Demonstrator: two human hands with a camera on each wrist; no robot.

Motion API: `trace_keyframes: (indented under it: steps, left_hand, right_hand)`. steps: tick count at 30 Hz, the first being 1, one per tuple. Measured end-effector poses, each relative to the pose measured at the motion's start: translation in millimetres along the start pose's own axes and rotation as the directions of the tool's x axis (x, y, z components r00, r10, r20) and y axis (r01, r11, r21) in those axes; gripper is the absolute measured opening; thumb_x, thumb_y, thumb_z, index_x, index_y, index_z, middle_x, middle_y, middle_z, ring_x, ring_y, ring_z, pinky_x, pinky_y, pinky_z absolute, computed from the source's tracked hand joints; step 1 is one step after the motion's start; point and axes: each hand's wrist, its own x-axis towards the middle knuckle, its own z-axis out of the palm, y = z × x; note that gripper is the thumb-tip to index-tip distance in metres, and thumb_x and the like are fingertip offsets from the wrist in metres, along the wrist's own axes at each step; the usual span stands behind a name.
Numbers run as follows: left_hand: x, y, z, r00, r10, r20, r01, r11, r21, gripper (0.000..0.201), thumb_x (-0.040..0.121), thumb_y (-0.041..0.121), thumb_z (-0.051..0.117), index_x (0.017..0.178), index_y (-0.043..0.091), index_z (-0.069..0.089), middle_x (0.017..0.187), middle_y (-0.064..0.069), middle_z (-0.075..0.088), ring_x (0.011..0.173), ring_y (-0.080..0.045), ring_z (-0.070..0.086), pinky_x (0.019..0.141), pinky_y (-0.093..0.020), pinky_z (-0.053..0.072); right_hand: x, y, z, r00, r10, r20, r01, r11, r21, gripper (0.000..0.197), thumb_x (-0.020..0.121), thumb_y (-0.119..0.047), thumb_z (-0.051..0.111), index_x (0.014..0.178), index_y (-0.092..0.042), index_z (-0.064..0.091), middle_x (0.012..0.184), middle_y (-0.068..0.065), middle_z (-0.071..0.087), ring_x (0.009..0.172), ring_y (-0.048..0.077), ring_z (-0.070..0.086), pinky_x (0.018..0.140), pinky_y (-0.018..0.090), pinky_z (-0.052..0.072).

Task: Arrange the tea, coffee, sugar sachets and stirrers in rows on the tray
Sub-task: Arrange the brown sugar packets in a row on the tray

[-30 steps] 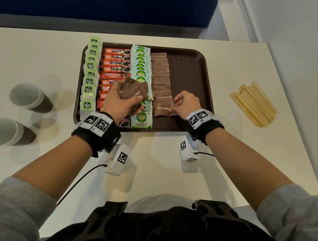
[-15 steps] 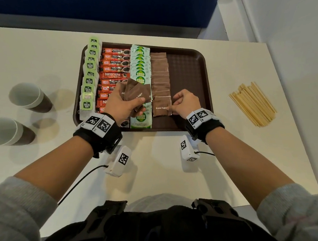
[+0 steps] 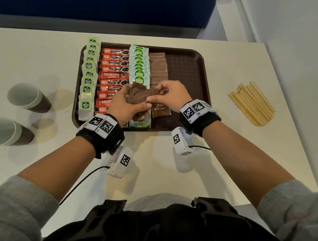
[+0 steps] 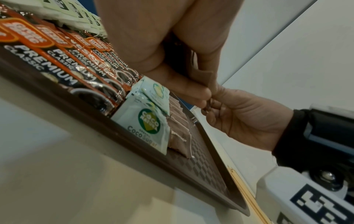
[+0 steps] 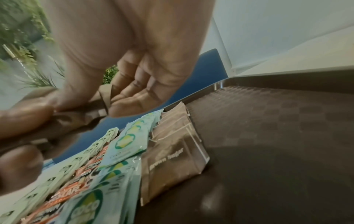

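Bare tray floor (image 3: pixel 186 84) just right of the right hand (image 3: pixel 168 95), sachet rows (image 3: pixel 138 65) packed beyond and left, stirrers (image 3: pixel 251 104) well apart rightward

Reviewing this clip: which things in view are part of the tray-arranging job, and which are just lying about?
Part of the job: tray; tea bags; coffee sticks; Coco Sugar sachets; brown sugar sachets; spare brown sachets held by left hand and right hand; wooden stirrers.

Lying about: two paper cups.

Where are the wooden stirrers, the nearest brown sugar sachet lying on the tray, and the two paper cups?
wooden stirrers (image 3: pixel 252 104): head view, middle of the bundle on the table.
brown sugar sachet (image 3: pixel 161 110): head view, its printed face.
paper cups (image 3: pixel 23 96): head view, white inside of the farther cup; the other stands nearer, beside it.
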Motion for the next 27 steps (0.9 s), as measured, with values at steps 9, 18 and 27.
trace_keyframes:
  steps: [9, 18, 27]
  left_hand:
    - [0.2, 0.2, -1.9, 0.997, -0.025, 0.067, 0.028, 0.999, -0.042, 0.041, 0.082, 0.004, 0.07, 0.116, 0.015, 0.05, 0.106, -0.013, 0.067, 0.074, -0.025, 0.069, 0.059, -0.033, 0.059]
    - [2.4, -3.1, -1.9, 0.999, 0.003, 0.037, -0.001, 0.999, -0.041, 0.04, 0.079, 0.005, 0.074, 0.11, 0.023, 0.054, 0.11, -0.017, 0.066, 0.077, -0.03, 0.07, 0.063, -0.037, 0.058]
    - [1.6, -2.9, 0.4, 1.0, 0.003, 0.008, -0.002, 0.997, -0.073, 0.04, 0.08, -0.001, 0.07, 0.11, 0.016, 0.05, 0.1, -0.012, 0.066, 0.069, -0.024, 0.068, 0.05, -0.03, 0.056]
  right_hand:
    - [-0.2, 4.8, -4.5, 0.996, -0.01, 0.093, 0.002, 0.996, 0.085, 0.018, 0.085, -0.007, 0.066, 0.073, -0.019, 0.059, 0.073, 0.005, 0.061, 0.068, 0.016, 0.063, 0.062, 0.022, 0.057]
    - [-3.7, 8.7, -7.3, 0.997, -0.013, 0.073, 0.001, 0.986, 0.164, 0.005, 0.087, -0.012, 0.066, 0.091, -0.012, 0.065, 0.09, 0.014, 0.068, 0.084, 0.026, 0.067, 0.077, 0.036, 0.058]
    - [-5.7, 13.2, -9.8, 0.999, -0.008, 0.053, 0.002, 0.994, 0.11, 0.019, 0.087, -0.01, 0.064, 0.08, -0.023, 0.053, 0.077, 0.001, 0.068, 0.068, 0.015, 0.065, 0.071, 0.034, 0.056]
